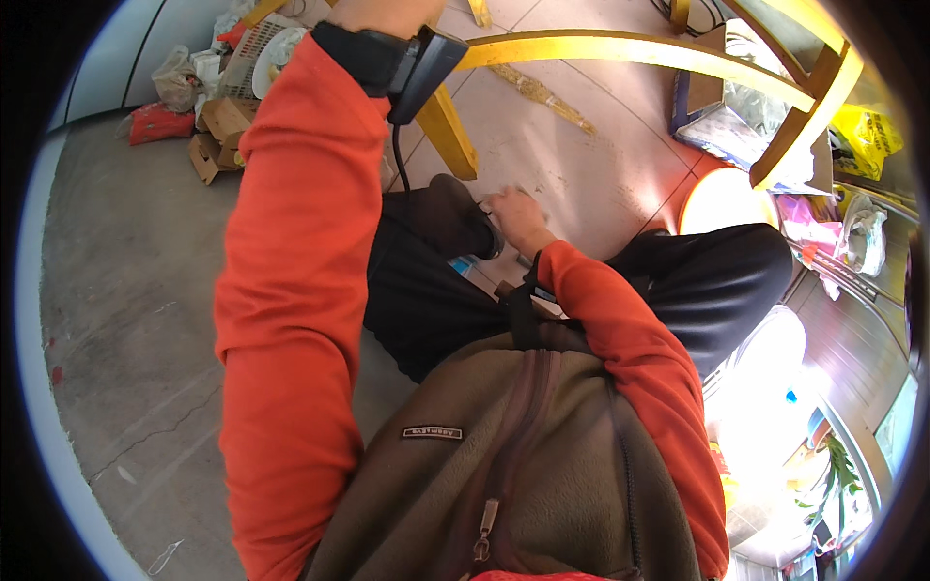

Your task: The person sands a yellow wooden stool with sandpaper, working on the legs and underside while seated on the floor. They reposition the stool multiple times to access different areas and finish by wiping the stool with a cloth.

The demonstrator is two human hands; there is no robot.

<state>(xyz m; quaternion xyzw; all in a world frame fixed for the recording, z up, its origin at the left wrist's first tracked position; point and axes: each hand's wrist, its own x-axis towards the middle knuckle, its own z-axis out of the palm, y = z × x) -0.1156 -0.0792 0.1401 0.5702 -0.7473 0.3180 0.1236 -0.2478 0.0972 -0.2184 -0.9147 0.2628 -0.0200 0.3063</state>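
Note:
My left arm, in an orange sleeve, reaches to the top edge. Only the base of my left hand [383, 14] shows past a black wrist strap with a dark device [431, 73]; its fingers lie outside the picture. Lower down, my right hand [518, 215] is beside a dark brown shoe [450, 208], close above the tiled floor. Its fingers are curled, and whatever they hold, if anything, is too small to make out. Above it stands a yellow wooden frame [630, 48] with curved rails and legs, under my left wrist and across the top.
A flattened strip of yellowish-brown material [542, 95] lies on the tiles [620, 126]. Cardboard boxes [225, 131], a red bag [155, 123] and a plastic basket [254, 53] sit at the far left. An open box [717, 116], a round orange-rimmed object [727, 198] and a yellow bag [865, 138] are right.

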